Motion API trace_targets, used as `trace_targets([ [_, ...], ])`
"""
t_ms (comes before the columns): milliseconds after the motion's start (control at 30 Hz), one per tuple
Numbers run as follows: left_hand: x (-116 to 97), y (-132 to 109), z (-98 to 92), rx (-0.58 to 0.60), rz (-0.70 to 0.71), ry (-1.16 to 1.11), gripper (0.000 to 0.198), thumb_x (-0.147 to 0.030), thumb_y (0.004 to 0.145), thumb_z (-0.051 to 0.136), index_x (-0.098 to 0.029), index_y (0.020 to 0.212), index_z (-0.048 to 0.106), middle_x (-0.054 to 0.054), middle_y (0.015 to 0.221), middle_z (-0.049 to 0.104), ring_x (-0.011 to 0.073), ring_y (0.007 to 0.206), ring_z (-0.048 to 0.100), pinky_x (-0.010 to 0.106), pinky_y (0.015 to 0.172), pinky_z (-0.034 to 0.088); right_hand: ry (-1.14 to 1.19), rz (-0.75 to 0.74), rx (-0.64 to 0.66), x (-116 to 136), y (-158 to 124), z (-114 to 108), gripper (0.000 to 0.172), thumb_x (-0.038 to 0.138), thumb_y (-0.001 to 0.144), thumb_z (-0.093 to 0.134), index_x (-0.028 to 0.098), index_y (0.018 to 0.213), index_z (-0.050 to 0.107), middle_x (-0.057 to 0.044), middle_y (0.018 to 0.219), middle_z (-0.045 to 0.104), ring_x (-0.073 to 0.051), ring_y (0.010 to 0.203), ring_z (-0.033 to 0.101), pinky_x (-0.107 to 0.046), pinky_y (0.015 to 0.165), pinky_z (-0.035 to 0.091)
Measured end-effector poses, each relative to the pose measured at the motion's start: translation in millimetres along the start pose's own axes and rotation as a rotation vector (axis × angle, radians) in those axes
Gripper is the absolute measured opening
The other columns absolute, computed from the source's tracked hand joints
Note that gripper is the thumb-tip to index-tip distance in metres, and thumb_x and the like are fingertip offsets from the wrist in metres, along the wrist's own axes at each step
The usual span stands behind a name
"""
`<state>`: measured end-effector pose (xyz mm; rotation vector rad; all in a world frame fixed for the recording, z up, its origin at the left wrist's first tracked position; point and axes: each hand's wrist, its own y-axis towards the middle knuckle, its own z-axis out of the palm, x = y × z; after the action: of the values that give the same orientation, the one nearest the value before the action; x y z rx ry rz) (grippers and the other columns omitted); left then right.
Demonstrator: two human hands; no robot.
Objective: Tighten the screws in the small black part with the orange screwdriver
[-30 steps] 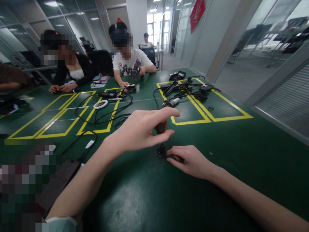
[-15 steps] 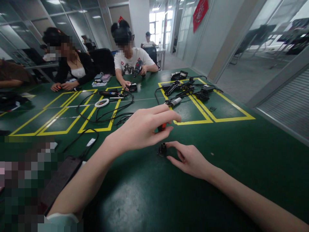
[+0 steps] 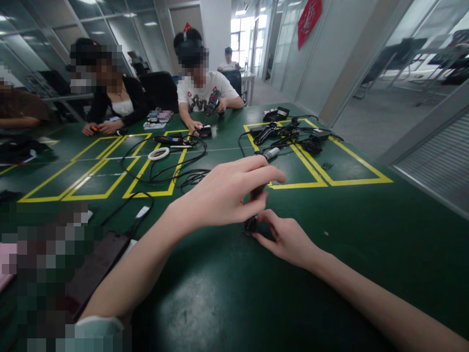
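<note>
My left hand [image 3: 230,190] is closed round a dark tool with red parts [image 3: 259,191], mostly hidden behind the fingers. Below it, a small black part [image 3: 249,225] stands on the green table [image 3: 205,274], and the tool's lower end appears to meet its top. My right hand [image 3: 284,234] pinches that part from the right with thumb and forefinger. The contact between tool and part is partly covered by my left thumb.
Black cables and tools [image 3: 274,134] lie within yellow tape outlines at the back right. A white ring [image 3: 159,154] and looped cable lie at left. A person [image 3: 208,93] across the table holds a drill; a black box [image 3: 97,269] is near left.
My left hand has moved slightly right and the tool in it is now lower, over the black part. My right hand has come closer round the part. The view has shifted slightly.
</note>
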<state>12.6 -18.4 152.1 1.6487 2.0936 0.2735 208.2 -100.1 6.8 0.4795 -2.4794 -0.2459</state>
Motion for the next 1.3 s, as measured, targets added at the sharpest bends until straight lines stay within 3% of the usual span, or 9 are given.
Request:
trace_targets([
  [200, 0.7, 1.1, 0.9, 0.005, 0.020, -0.019, 0.033, -0.032, 0.098, 0.057, -0.019, 0.128, 0.062, 0.007, 0.100, 0.071, 0.0182, 0.092, 0.066, 0.027, 0.080, 0.048, -0.014, -0.017, 0.003, -4.3, -2.6, 0.4, 0.018, 0.025, 0.090, 0.060, 0.023, 0.106, 0.052, 0.004, 0.067, 0.061, -0.017, 0.049, 0.061, -0.026, 0.052, 0.038],
  [467, 0.7, 0.0, 1.4, -0.057, 0.062, -0.050, 0.055, -0.019, 0.089, 0.055, -0.018, 0.144, 0.057, 0.005, 0.098, 0.071, 0.0171, 0.089, 0.066, 0.028, 0.084, 0.051, 0.035, -0.039, 0.031, -4.3, -3.3, -3.2, 0.014, 0.019, 0.091, 0.058, 0.024, 0.103, 0.055, 0.005, 0.063, 0.060, -0.015, 0.048, 0.057, -0.026, 0.052, 0.039],
  [767, 5.7, -2.8, -4.0, -0.072, 0.015, 0.016, 0.033, -0.029, 0.097, 0.059, -0.018, 0.127, 0.067, 0.006, 0.097, 0.074, 0.0148, 0.085, 0.069, 0.023, 0.075, 0.050, 0.040, -0.042, 0.042, -5.2, -3.7, -1.2, 0.019, 0.018, 0.090, 0.065, 0.021, 0.107, 0.059, 0.007, 0.064, 0.063, -0.013, 0.046, 0.057, -0.024, 0.052, 0.041],
  [1000, 6.0, -2.3, -1.9, -0.068, 0.000, 0.022, 0.032, -0.032, 0.098, 0.058, -0.019, 0.125, 0.067, 0.006, 0.100, 0.075, 0.0160, 0.088, 0.070, 0.024, 0.077, 0.050, 0.058, -0.008, -0.025, -3.9, 4.8, 5.0, 0.031, 0.019, 0.090, 0.072, 0.023, 0.117, 0.056, -0.005, 0.106, 0.081, -0.020, 0.076, 0.078, -0.030, 0.069, 0.057],
  [1300, 7.8, 0.5, -4.7, -0.095, 0.006, 0.056, 0.047, -0.017, 0.092, 0.049, -0.016, 0.136, 0.064, 0.008, 0.102, 0.074, 0.0175, 0.091, 0.068, 0.028, 0.080, 0.053, 0.060, -0.013, -0.027, -1.5, 8.0, 11.7, 0.043, 0.015, 0.094, 0.068, 0.023, 0.132, 0.053, -0.007, 0.117, 0.081, -0.027, 0.101, 0.080, -0.037, 0.081, 0.063],
])
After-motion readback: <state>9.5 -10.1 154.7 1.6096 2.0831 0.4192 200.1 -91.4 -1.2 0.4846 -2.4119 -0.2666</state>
